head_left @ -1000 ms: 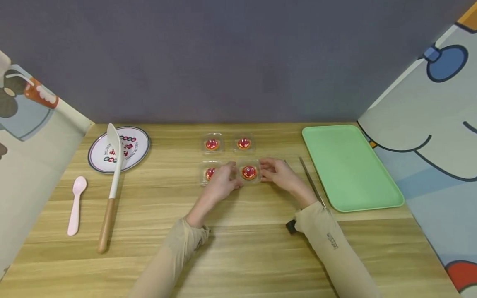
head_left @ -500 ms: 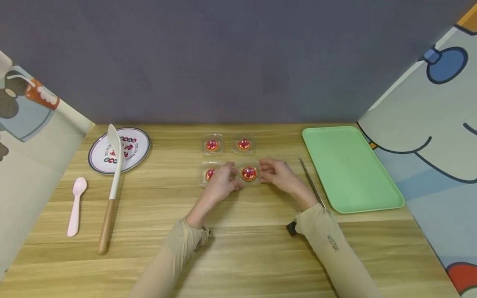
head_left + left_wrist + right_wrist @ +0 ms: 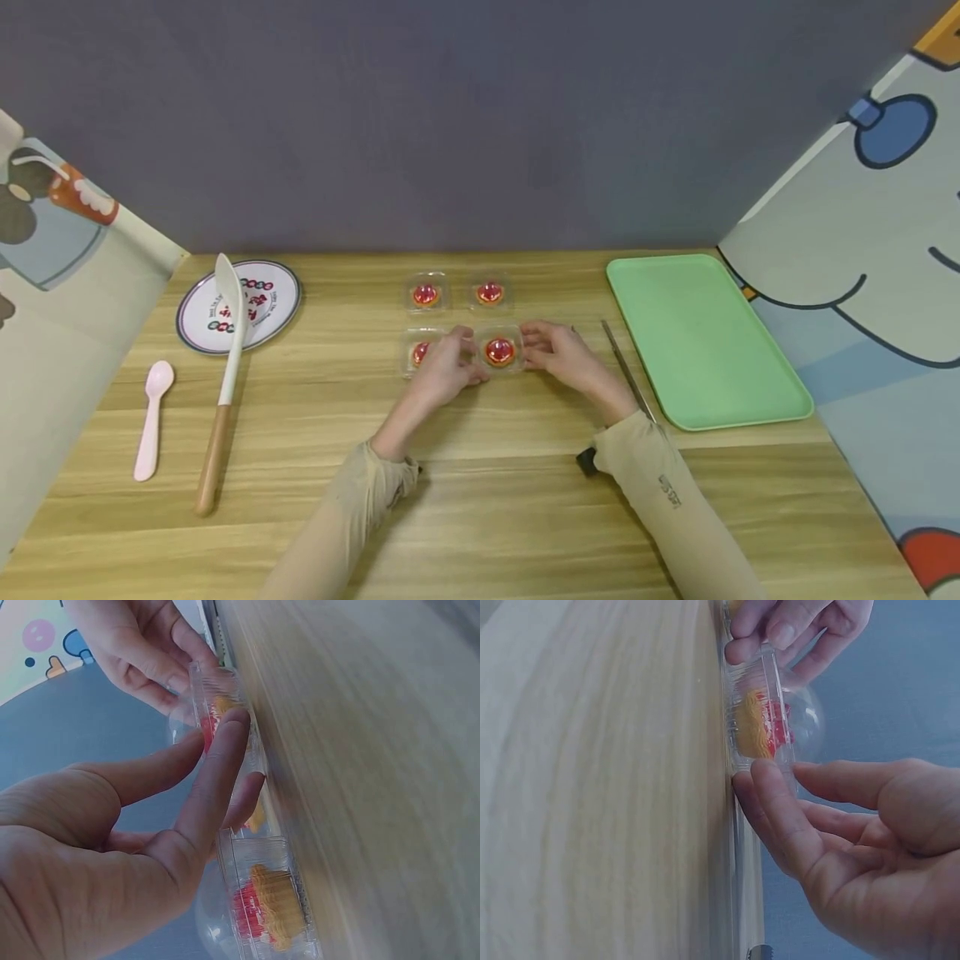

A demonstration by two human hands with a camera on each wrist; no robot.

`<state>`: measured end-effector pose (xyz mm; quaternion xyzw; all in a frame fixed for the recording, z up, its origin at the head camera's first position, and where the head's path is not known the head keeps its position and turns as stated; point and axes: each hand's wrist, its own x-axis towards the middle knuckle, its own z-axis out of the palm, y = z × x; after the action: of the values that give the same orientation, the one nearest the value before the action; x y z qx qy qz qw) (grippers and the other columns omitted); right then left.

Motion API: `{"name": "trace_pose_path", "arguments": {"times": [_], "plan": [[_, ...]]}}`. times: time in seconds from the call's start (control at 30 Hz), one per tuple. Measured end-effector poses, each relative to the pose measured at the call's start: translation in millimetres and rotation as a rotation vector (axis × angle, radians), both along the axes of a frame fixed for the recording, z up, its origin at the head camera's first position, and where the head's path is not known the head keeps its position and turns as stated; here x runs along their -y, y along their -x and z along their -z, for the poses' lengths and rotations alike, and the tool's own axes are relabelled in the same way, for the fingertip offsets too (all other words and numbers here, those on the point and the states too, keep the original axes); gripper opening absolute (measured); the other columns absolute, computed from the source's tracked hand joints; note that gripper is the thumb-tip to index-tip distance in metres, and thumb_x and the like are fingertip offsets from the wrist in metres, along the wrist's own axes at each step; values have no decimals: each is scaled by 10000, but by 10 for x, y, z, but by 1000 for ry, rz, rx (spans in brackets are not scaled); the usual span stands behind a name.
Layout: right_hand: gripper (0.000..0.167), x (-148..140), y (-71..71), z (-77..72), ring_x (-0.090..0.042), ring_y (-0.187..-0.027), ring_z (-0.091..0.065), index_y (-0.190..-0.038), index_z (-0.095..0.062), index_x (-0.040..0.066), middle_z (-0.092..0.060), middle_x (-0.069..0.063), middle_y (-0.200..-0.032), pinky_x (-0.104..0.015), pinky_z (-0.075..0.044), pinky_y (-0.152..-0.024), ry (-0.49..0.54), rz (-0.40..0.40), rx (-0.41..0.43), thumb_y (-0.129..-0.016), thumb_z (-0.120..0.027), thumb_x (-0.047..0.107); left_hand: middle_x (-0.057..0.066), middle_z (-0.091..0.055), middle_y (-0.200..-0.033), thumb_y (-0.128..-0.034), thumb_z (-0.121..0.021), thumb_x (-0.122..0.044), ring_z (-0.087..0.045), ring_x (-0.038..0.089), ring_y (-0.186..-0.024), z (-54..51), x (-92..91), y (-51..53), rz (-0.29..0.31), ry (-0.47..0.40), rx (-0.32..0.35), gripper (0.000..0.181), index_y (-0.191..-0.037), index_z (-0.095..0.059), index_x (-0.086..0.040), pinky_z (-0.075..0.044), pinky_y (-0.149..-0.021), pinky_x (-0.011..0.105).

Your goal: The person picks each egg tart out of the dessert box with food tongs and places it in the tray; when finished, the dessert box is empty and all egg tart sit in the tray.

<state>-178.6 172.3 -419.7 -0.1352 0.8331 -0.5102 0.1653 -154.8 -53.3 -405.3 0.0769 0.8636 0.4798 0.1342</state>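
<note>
A clear plastic box holding a small red-topped tart (image 3: 499, 352) stands on the wooden table between the two hands. My left hand (image 3: 444, 367) pinches its left edge, with thumb and index finger (image 3: 225, 750) on either side of the rim. On the opposite edge, my right hand (image 3: 562, 357) grips with thumb and fingertips (image 3: 769, 776). Another boxed tart (image 3: 418, 353) sits just left, partly covered by the left hand. Two more boxed tarts, the back-left one (image 3: 426, 295) and the back-right one (image 3: 490, 292), form a row behind.
A green tray (image 3: 708, 342) lies at the right, with a thin metal tool (image 3: 628, 371) beside it, partly under the right sleeve. At left are a plate (image 3: 273, 321), a long wooden-handled spoon (image 3: 217, 454) lying across it, and a pink spoon (image 3: 152, 425).
Both hands stay in place on the boxed tart. The head view shifts very slightly; nothing else visibly moves.
</note>
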Motion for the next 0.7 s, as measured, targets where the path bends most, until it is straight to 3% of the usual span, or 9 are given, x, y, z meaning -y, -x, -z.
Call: {"name": "trace_pose_path", "arguments": {"times": [0.43,0.7], "plan": [[462,22,-37,-58,-482,-1240,-649,-1486,-433,-207,-593,-384,-1386,-388,-645,-952,-20,-23,-13,-1053,-544,-87,268,-706,-1283,-869,-818,75,-732,385,-1099,1,8,-2,-10,3,-16,715,-1500,-479,74,-645,-945,419],[490,10,-15,-24,-469,-1190,-680,-1508,-418,-171,-585,-388,-1397,-344,-648,-932,25,-16,9,-1046,-562,-95,259,-719,-1263,-870,-821,68,-741,372,-1071,-22,0,-11,-18,35,-32,722,-1508,-484,66,-647,-930,417]]}}
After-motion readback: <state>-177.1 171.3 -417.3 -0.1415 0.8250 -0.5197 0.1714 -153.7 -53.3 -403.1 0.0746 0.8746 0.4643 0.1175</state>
